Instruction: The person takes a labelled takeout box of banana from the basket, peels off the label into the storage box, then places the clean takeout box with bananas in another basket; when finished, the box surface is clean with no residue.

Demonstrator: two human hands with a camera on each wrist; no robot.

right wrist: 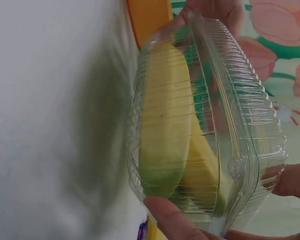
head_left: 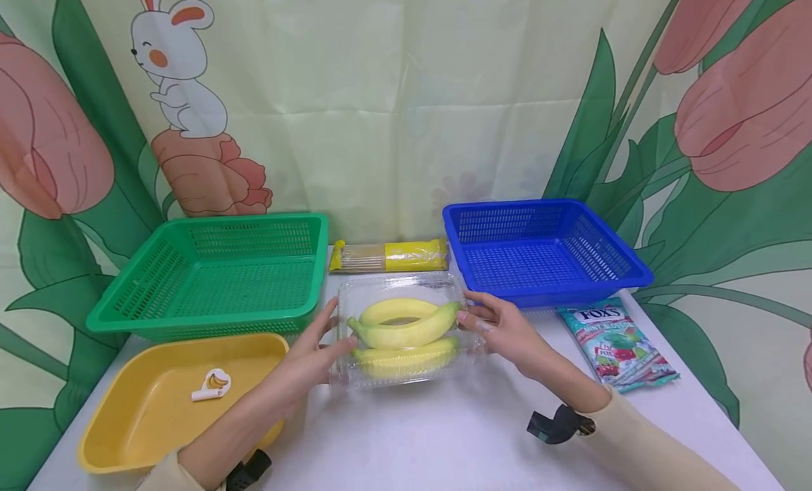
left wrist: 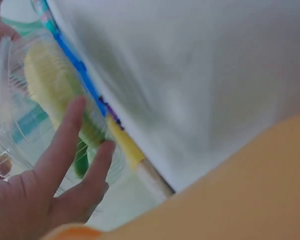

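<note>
A clear plastic clamshell box (head_left: 406,284) with yellow-green bananas (head_left: 406,332) inside is held in front of me, its lid closed. My left hand (head_left: 311,357) grips its left side, thumb towards the top. On the opposite side my right hand (head_left: 504,329) holds the box, its thumb near the edge of the lid. The right wrist view has the box side-on and raised above the white table, with bananas (right wrist: 162,120) lying against its ribbed wall. In the left wrist view, spread fingers (left wrist: 62,137) press along the box's side.
A green basket (head_left: 311,294) stands at back left, a blue basket (head_left: 545,290) at back right. Between them lies a yellow packet of noodle-like sticks (head_left: 390,257). A yellow basin (head_left: 146,406) at left holds a small banana-picture tag (head_left: 212,385). A Fox's candy bag (head_left: 618,343) lies right.
</note>
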